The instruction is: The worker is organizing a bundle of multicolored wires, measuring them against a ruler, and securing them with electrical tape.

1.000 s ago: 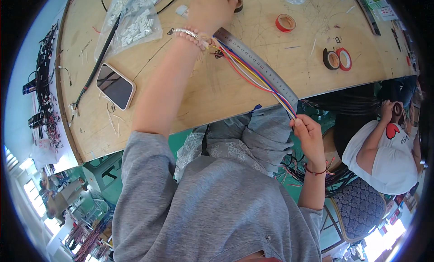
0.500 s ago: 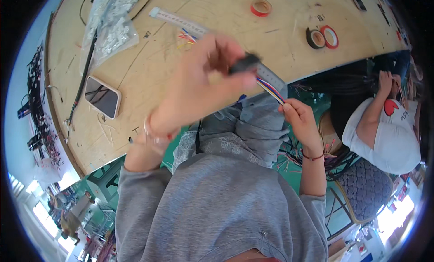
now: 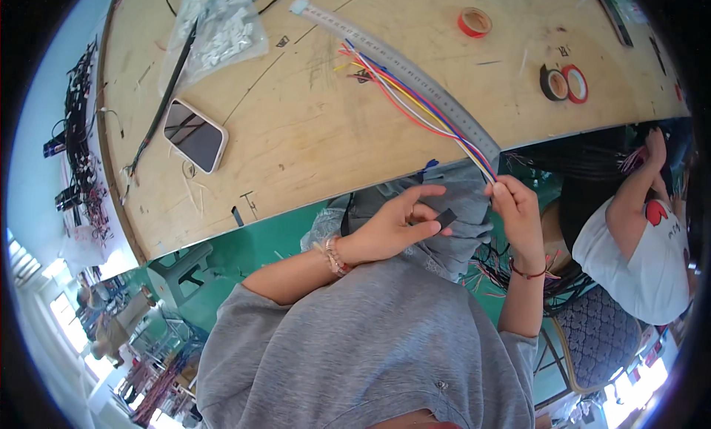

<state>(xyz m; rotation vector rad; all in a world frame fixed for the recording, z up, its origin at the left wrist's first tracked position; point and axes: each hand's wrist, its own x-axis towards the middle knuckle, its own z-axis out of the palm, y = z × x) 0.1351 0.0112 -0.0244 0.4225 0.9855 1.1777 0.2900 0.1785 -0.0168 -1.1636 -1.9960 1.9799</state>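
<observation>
Guard against slippage of the multicoloured wire bundle (image 3: 461,139) beside the grey ruler (image 3: 422,77) on the worktop (image 3: 296,140), from loosening of the right hand (image 3: 518,210) clamped on its near end, and misplacement of the black tape (image 3: 446,219) pinched in the left hand (image 3: 389,229), from curling.

Dull metal, smooth plastic, scuffed wood
The matt wooden bench (image 3: 296,136) carries a dull-grey metal ruler (image 3: 444,97), smooth plastic-coated wires (image 3: 474,156) and, toward its left edge, a glossy-screened phone (image 3: 195,136) and crinkled clear-plastic bag (image 3: 229,40).
</observation>
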